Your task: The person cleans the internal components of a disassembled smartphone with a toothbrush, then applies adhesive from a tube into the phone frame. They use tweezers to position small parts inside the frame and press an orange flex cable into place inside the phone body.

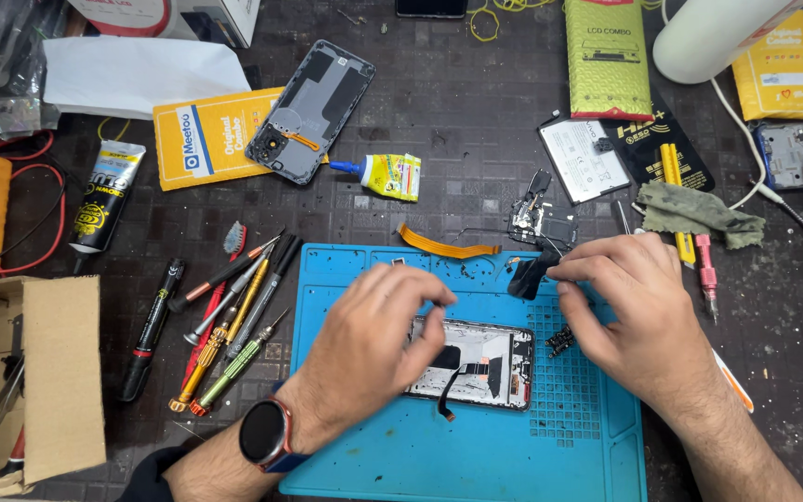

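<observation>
Head view, dark desk (476, 139) under a blue repair mat (476, 455) at lower centre.

Left hand (369, 339): rests on the opened smartphone (490, 367), which lies flat on the mat at centre frame. The hand covers the phone's left end; its fingers (420, 284) curl down over the upper edge, pressing rather than closing around anything. A smartwatch (264, 434) sits on that wrist.

Right hand (638, 316): right of centre, fingers pinched on a small black part (527, 276) at the mat's upper edge. What the part is cannot be made out. The hand hides the phone's right edge and part of the mat's grid.

A black flex strip (445, 395) hangs off the phone's lower edge. An orange flex cable (448, 246) lies just above the mat.

Left of the mat: a fan of precision screwdrivers (234, 325) and a black marker (151, 330). Far left, a cardboard box (39, 381), cut off by the frame.

Upper centre: a grey phone back cover (313, 112) on a yellow packet (211, 135); a small glue bottle (388, 175) lies near it. Upper right: a phone battery (583, 158), a crumpled green cloth (699, 212), a white cylinder (722, 33) cut off at the top.
</observation>
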